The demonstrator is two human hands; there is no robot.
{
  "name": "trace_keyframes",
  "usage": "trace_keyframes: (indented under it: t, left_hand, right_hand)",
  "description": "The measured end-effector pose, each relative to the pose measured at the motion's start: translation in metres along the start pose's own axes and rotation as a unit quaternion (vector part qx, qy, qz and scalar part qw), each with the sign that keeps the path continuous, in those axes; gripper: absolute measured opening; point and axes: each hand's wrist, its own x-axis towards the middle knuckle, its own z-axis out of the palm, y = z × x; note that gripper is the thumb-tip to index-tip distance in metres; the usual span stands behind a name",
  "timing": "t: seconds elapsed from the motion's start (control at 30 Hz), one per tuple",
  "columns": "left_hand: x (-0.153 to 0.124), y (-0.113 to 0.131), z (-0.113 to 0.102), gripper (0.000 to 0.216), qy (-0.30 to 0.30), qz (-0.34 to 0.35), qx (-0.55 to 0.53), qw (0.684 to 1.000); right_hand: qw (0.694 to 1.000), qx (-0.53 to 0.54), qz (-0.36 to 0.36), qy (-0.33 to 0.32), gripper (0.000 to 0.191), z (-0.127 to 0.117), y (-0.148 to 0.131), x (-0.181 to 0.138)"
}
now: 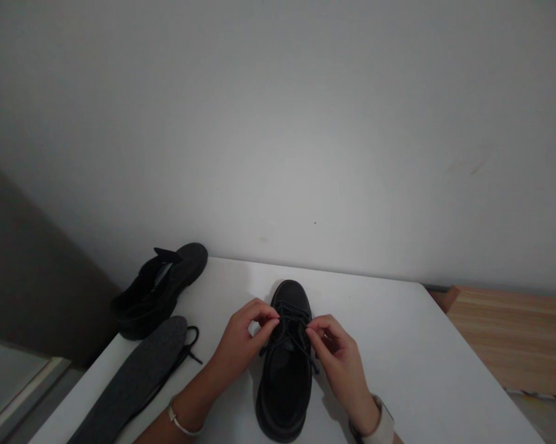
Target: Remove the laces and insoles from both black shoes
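Observation:
A black shoe (287, 376) stands on the white table (398, 345), toe pointing away from me. My left hand (241, 345) pinches a black lace (291, 336) at the left side of the eyelets, fingers closed. My right hand (338, 357) pinches the lace at the right side, also closed. Both hands meet over the shoe's lacing, and loose lace ends trail across the tongue.
A second black shoe (160, 287) sits at the table's far left corner with its tongue pulled up. A dark grey insole (134, 382) and a loose black lace (188, 351) lie beside it. A wooden surface (513, 339) lies to the right; a white wall stands behind.

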Motion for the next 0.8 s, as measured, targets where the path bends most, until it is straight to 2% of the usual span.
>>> trace_keyframes:
  t: [0.3,0.57,0.7,0.8]
  left_hand:
    - [-0.0037,-0.0032,0.0042,0.01,-0.011,0.025,0.005,1.0]
    - [-0.0055,0.0029,0.0032,0.008,-0.011,0.002,0.022,1.0]
    - [-0.0059,0.0066,0.0009,0.005,-0.007,0.012,0.003,1.0]
    - [-0.0064,0.0059,-0.0013,0.011,-0.012,0.02,-0.002,1.0]
  right_hand:
    - [1.0,0.026,-0.01,0.006,0.023,0.0034,-0.0023,-0.0025]
    - [0.998,0.035,-0.044,0.018,0.017,0.0058,-0.0015,-0.0054]
    - [0.999,0.035,-0.036,0.011,0.013,0.0061,0.0018,-0.007]
    - [0.999,0.042,-0.024,-0.005,0.013,0.0062,0.0033,-0.0076]
